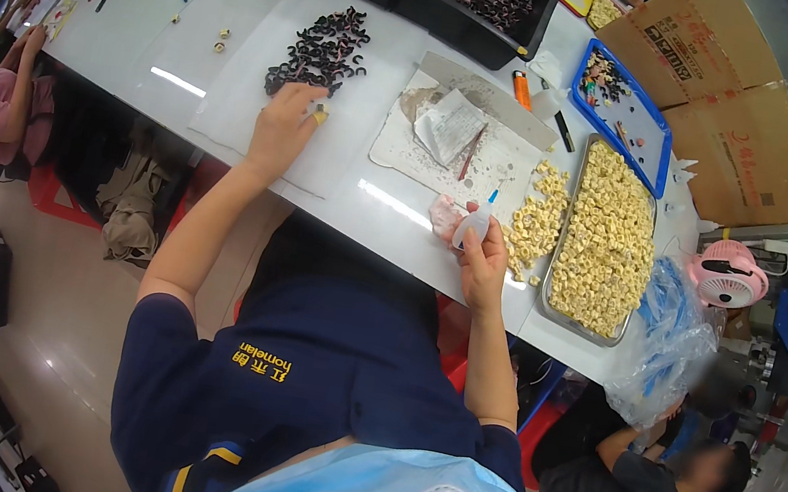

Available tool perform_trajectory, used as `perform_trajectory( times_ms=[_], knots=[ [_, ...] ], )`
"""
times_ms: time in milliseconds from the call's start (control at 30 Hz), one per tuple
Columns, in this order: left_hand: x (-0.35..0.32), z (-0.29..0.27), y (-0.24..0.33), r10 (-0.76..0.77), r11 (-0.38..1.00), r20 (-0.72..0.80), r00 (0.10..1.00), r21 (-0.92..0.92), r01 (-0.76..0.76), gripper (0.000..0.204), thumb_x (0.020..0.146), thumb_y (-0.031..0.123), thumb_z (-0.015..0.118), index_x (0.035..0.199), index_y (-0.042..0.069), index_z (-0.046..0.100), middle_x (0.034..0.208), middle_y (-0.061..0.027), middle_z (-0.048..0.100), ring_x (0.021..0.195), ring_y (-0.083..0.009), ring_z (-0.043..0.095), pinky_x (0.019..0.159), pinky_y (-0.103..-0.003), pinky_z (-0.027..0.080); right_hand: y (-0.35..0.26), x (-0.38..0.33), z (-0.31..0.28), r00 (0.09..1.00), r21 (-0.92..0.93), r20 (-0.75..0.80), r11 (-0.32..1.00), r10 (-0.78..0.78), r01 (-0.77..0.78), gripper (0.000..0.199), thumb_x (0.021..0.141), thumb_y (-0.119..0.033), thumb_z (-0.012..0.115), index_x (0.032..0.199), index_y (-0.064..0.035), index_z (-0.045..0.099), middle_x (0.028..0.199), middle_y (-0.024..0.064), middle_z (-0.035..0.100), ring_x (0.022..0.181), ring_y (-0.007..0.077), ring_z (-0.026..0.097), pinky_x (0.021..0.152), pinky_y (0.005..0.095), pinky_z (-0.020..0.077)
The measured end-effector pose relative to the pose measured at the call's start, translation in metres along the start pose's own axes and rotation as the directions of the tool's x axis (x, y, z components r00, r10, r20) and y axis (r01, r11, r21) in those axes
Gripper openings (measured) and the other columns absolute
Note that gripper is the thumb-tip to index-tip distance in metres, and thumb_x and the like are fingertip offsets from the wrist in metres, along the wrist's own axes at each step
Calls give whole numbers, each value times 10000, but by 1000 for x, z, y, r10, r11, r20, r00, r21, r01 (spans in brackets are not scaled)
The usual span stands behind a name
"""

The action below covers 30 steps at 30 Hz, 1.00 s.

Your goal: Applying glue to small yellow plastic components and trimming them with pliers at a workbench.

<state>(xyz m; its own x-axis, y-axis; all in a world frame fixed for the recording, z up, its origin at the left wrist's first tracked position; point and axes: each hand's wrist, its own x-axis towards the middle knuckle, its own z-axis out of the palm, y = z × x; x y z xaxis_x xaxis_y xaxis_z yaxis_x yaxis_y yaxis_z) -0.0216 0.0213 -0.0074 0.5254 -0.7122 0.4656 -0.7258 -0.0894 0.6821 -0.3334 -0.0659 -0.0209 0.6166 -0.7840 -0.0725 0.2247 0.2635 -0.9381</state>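
Bottle in the right hand, small yellow piece in the left hand, above the near side of a white tabletop.
The right hand wraps its fingers round the bottle, its blue tip pointing far, with a pink cloth just left and loose yellow pieces just right; farther right stands a metal tray of more. Well apart to the left, the left hand pinches its piece by the thumb, fingertips at the near end of the black curved pieces; whether they touch any, I cannot tell. An open carton lies between the hands, farther off.
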Motion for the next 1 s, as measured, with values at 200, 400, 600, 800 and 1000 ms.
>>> perform_trajectory(
  times_ms=[200,400,600,800,1000],
  knots=[
    [10,-10,-27,96,995,-47,994,6,-96,190,738,-19,596,922,28,611,869,-112,605,762,-248,595,673,-325,480,-4,-2,0,999,56,-32,998,8,-6,416,906,-139,530,1279,-6,404,999,54,578,857,128,557,766,269,440],
    [45,-47,-90,6,964,-264,965,259,64,187,754,42,622,940,56,638,880,-108,604,787,-250,572,716,-346,460,-4,-1,2,1000,63,-27,998,11,-9,410,907,-135,523,1272,8,404,973,57,571,854,131,549,752,272,436],
    [42,-14,-32,200,967,24,979,153,-202,126,705,74,666,829,95,663,850,-36,586,862,-213,542,756,-353,393,-5,0,3,999,48,-48,999,10,-8,411,908,-141,524,1272,9,406,962,57,572,847,131,545,765,278,441],
    [34,23,-29,331,900,123,935,255,-352,91,696,62,648,771,114,656,810,17,558,827,-180,520,697,-348,353,2,1,-2,998,54,-64,998,15,-11,417,908,-142,524,1280,2,402,959,64,579,837,137,552,781,285,452],
    [24,23,-24,354,929,85,931,81,-361,95,733,3,596,799,65,626,859,-44,586,838,-254,565,706,-355,433,1,1,-1,997,65,-66,998,27,-23,418,909,-147,525,1280,2,401,962,64,580,838,139,554,789,289,455]
  ],
)
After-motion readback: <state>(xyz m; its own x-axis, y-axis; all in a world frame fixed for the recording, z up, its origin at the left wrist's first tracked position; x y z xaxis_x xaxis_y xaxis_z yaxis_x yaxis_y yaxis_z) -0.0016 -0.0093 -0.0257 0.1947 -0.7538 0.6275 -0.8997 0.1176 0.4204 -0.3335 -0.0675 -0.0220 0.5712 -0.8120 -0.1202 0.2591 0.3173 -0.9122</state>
